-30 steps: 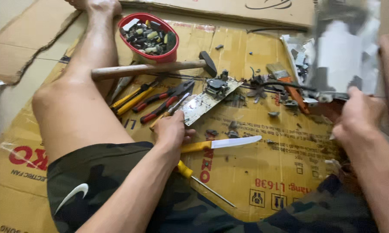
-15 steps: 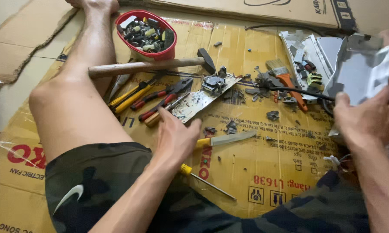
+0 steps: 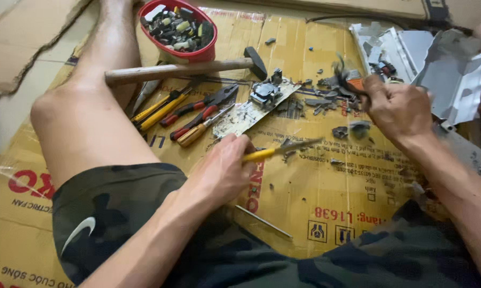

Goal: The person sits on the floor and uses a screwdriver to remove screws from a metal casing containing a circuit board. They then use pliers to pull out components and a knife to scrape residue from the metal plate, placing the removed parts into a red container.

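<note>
My left hand [image 3: 224, 168] grips the yellow handle of a knife [image 3: 283, 151], lifted a little off the cardboard sheet [image 3: 326, 186] with its grey blade pointing right. My right hand [image 3: 398, 109] is closed around an orange-handled tool [image 3: 352, 82] with dark wires or jaws sticking out at its top, just right of a circuit board [image 3: 262, 104]. The board lies flat between both hands, with a dark block component on it. Small broken bits [image 3: 342, 130] lie scattered under my right hand.
A wooden-handled hammer [image 3: 182, 69] lies across the cardboard in front of a red bowl [image 3: 206, 53] full of small parts. Pliers and screwdrivers [image 3: 192, 112] lie beside my left leg [image 3: 85, 122]. Bent grey metal casing [image 3: 448, 74] sits at right. A thin metal rod [image 3: 262, 221] lies near my lap.
My left hand has closed on the yellow-handled knife and lifted it. My right hand has left the grey casing, moved left and taken hold of the orange-handled tool.
</note>
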